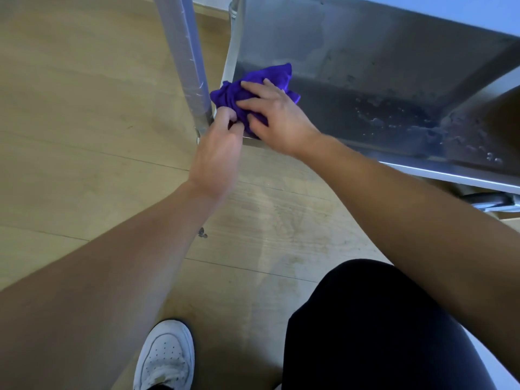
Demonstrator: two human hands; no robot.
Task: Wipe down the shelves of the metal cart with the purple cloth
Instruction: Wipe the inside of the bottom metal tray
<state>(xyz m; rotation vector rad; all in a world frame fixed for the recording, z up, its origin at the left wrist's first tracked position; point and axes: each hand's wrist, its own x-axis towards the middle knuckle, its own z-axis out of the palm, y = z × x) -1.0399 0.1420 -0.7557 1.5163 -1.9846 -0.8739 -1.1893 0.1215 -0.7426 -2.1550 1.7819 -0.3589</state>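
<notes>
Fingers [253,87] of the right hand [278,116] lie spread and nearly straight, pressed flat on top of the purple cloth [264,76] without curling round it. Just to their left, the fingers [225,115] of the left hand [218,153] are curled in and pinch the cloth's near edge. The cloth is bunched beneath both sets of fingers, sitting in the near left corner of the steel shelf [365,108], with one flap reaching past the right fingertips toward the back. Touching the left knuckles stands the cart's upright post [194,66], rising from that same corner. Well to the right of the right hand, water droplets [394,119] and smears lie across the shelf surface. Below the wrists is a pale wood floor [84,108], and nearer the person a white shoe [166,356] and a black-clad knee [365,333].
</notes>
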